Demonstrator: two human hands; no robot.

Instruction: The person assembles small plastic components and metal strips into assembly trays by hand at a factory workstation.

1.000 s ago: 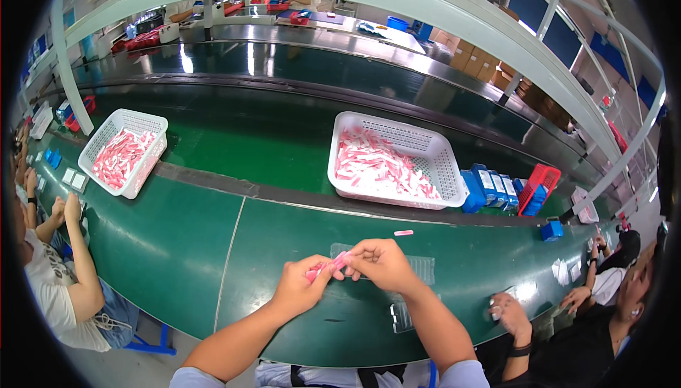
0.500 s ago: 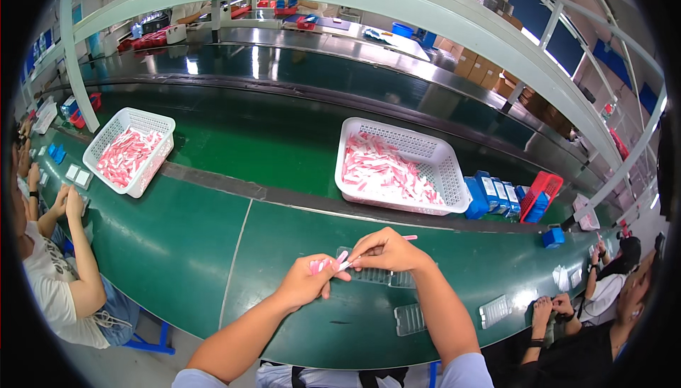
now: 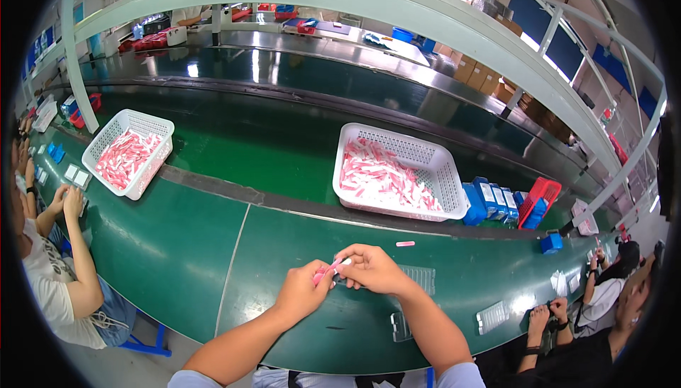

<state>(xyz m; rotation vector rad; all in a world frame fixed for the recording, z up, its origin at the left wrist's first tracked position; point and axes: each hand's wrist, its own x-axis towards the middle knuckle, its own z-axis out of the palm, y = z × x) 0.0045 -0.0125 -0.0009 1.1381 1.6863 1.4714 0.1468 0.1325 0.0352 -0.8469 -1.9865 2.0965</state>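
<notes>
Where both meet above the green belt (image 3: 177, 246), left hand (image 3: 301, 292) and right hand (image 3: 372, 269) pinched on one small pink piece (image 3: 328, 271).

Green bench (image 3: 177, 260): smooth, slight sheen. White basket (image 3: 443, 175): perforated plastic, matt. Pink pieces (image 3: 379, 175): glossy plastic. Clear tray (image 3: 418, 278): thin transparent plastic. Overhead frame (image 3: 425, 26): painted metal.

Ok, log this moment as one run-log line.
left hand: pinches small pink plastic piece | right hand: grips its other end | over green conveyor belt | white mesh basket beyond
</notes>
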